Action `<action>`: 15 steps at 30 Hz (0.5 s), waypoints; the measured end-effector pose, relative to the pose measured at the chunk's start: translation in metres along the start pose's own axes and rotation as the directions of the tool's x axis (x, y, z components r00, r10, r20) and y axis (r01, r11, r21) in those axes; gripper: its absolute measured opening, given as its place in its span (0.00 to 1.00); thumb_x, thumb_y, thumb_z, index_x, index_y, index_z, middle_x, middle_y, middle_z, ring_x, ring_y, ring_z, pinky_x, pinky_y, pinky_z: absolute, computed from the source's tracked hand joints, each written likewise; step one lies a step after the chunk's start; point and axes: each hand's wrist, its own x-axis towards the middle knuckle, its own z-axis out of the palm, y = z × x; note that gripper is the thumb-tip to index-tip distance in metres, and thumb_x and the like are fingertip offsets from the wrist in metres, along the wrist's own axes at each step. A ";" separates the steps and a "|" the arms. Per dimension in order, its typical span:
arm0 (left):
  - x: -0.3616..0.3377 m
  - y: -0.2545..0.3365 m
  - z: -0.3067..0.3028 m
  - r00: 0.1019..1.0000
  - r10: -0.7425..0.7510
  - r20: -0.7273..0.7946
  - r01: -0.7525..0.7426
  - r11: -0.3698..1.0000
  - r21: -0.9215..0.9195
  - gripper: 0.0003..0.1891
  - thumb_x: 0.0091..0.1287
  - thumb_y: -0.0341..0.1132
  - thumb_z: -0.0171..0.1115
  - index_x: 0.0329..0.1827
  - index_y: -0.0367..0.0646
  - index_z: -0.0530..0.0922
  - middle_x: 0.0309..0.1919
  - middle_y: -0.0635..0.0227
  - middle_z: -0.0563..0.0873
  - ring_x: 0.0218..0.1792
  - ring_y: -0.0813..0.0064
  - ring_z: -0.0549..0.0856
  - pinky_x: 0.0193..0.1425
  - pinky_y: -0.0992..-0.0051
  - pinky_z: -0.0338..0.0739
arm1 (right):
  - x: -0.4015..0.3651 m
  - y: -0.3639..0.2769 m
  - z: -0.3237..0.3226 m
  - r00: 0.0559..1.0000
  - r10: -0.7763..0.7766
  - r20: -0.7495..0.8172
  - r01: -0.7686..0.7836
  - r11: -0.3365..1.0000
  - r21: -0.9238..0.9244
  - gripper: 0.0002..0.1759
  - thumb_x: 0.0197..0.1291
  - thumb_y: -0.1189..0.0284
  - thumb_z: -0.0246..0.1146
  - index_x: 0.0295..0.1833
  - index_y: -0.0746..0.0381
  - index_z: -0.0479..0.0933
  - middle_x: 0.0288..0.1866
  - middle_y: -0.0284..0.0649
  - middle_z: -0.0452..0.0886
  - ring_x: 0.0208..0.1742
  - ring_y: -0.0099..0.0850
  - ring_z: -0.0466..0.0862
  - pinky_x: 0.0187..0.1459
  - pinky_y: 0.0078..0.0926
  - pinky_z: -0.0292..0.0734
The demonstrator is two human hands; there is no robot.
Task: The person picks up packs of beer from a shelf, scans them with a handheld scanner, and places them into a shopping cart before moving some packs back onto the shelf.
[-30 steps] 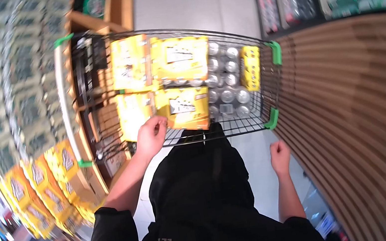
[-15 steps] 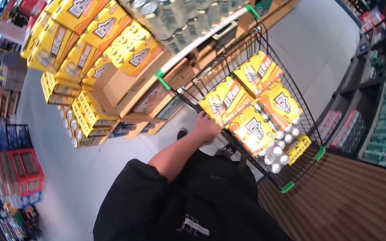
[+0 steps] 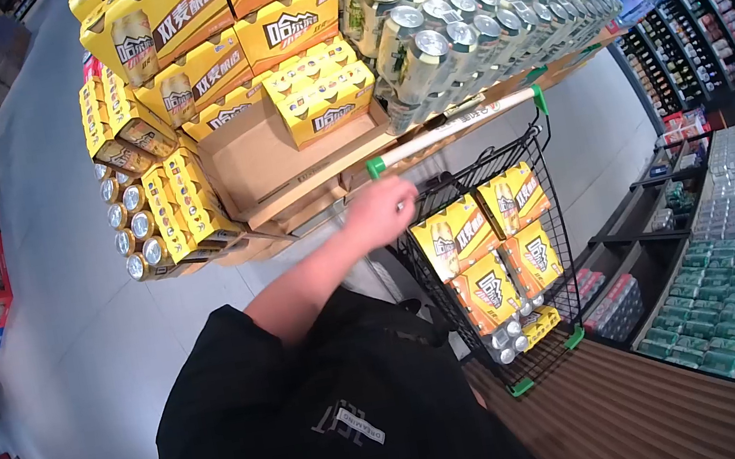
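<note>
My left hand point(image 3: 384, 210) is curled into a loose, slightly blurred fist over the near upper corner of a black wire shopping cart point(image 3: 565, 246), just below its handle. Whether the fingers hold the cart's rim is hidden. The cart has a pale handle point(image 3: 457, 126) with green ends and green lower corners. Inside lie several yellow-and-orange packs of drink cans point(image 3: 456, 239), some bare silver can ends point(image 3: 507, 342) and a smaller yellow pack point(image 3: 540, 326). My right hand is out of view.
A wooden display shelf point(image 3: 317, 156) ahead bears stacked yellow cartons point(image 3: 290, 28) and rows of silver-green cans point(image 3: 431, 51). Left of it stand more yellow packs point(image 3: 182, 201). On the right, a dark shelf point(image 3: 666, 232) carries green can packs point(image 3: 721, 308). Grey tiled floor point(image 3: 92, 369) extends left.
My left hand has risen from the cart's side rim toward its handle end. In the view, the shelf now appears nearer and the cart sits lower; the packs stay inside it.
</note>
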 end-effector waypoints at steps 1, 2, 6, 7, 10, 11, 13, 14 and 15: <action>0.020 -0.024 -0.029 0.973 0.041 -0.228 -0.016 0.994 0.112 0.06 0.68 0.36 0.63 0.43 0.45 0.83 0.43 0.59 0.87 0.48 0.53 0.86 0.50 0.57 0.83 | -0.001 0.002 0.012 1.000 -0.007 -0.009 0.007 1.000 0.011 0.40 0.80 0.41 0.46 0.71 0.67 0.76 0.69 0.49 0.81 0.73 0.42 0.77 0.72 0.39 0.69; 0.037 -0.049 -0.056 0.951 -0.023 -0.308 0.109 0.958 0.265 0.11 0.67 0.35 0.65 0.50 0.45 0.83 0.52 0.57 0.85 0.57 0.52 0.82 0.60 0.55 0.78 | -0.003 0.005 0.023 1.000 -0.012 -0.019 0.013 1.000 0.021 0.40 0.80 0.41 0.46 0.71 0.67 0.76 0.69 0.49 0.81 0.73 0.42 0.77 0.72 0.38 0.69; 0.076 -0.116 -0.107 0.924 0.020 -0.381 0.233 0.762 0.604 0.26 0.63 0.40 0.72 0.63 0.45 0.78 0.61 0.58 0.79 0.65 0.55 0.75 0.69 0.52 0.69 | -0.004 0.010 0.075 0.998 -0.049 -0.046 0.052 0.997 0.063 0.40 0.81 0.42 0.46 0.71 0.68 0.77 0.69 0.50 0.81 0.74 0.42 0.76 0.74 0.37 0.67; 0.080 -0.125 -0.111 0.952 -0.012 -0.305 0.224 0.707 0.671 0.31 0.61 0.43 0.75 0.66 0.44 0.76 0.62 0.58 0.78 0.67 0.57 0.73 0.71 0.52 0.67 | -0.005 0.013 0.089 0.997 -0.058 -0.052 0.062 0.995 0.077 0.40 0.81 0.42 0.46 0.71 0.69 0.77 0.68 0.51 0.82 0.74 0.42 0.76 0.74 0.37 0.67; 0.086 -0.128 -0.113 0.967 -0.111 -0.228 0.241 0.677 0.695 0.37 0.56 0.48 0.80 0.66 0.44 0.75 0.61 0.61 0.78 0.64 0.61 0.75 0.67 0.58 0.67 | -0.012 0.022 0.138 0.995 -0.076 -0.070 0.085 0.987 0.133 0.40 0.81 0.43 0.45 0.71 0.69 0.77 0.68 0.51 0.82 0.75 0.42 0.76 0.75 0.36 0.66; 0.088 -0.128 -0.114 0.966 -0.176 -0.189 0.258 0.686 0.681 0.37 0.55 0.49 0.80 0.66 0.44 0.76 0.61 0.61 0.78 0.63 0.62 0.75 0.65 0.59 0.67 | -0.017 0.029 0.158 0.994 -0.076 -0.076 0.088 0.984 0.156 0.40 0.82 0.43 0.45 0.71 0.70 0.77 0.68 0.52 0.82 0.75 0.42 0.76 0.75 0.35 0.66; 0.089 -0.129 -0.111 0.977 -0.103 -0.184 0.204 0.691 0.694 0.37 0.54 0.49 0.81 0.64 0.44 0.76 0.59 0.62 0.78 0.60 0.63 0.75 0.62 0.60 0.68 | -0.020 0.029 0.177 0.993 -0.067 -0.101 0.082 0.985 0.152 0.40 0.82 0.43 0.44 0.71 0.70 0.77 0.68 0.52 0.82 0.75 0.43 0.76 0.75 0.36 0.66; 0.089 -0.127 -0.108 0.982 -0.124 -0.143 0.188 0.697 0.692 0.37 0.54 0.49 0.81 0.64 0.43 0.76 0.59 0.62 0.78 0.60 0.63 0.75 0.63 0.61 0.67 | -0.020 0.026 0.184 0.990 -0.068 -0.120 0.084 0.988 0.130 0.40 0.82 0.43 0.44 0.70 0.70 0.77 0.68 0.52 0.82 0.75 0.43 0.76 0.75 0.36 0.66; 0.090 -0.124 -0.108 0.984 -0.144 -0.104 0.176 0.703 0.689 0.37 0.53 0.48 0.81 0.64 0.43 0.76 0.58 0.62 0.77 0.61 0.63 0.74 0.63 0.61 0.67 | -0.019 0.023 0.188 0.988 -0.071 -0.138 0.086 0.991 0.104 0.41 0.82 0.43 0.43 0.70 0.70 0.77 0.68 0.53 0.82 0.75 0.43 0.76 0.75 0.36 0.66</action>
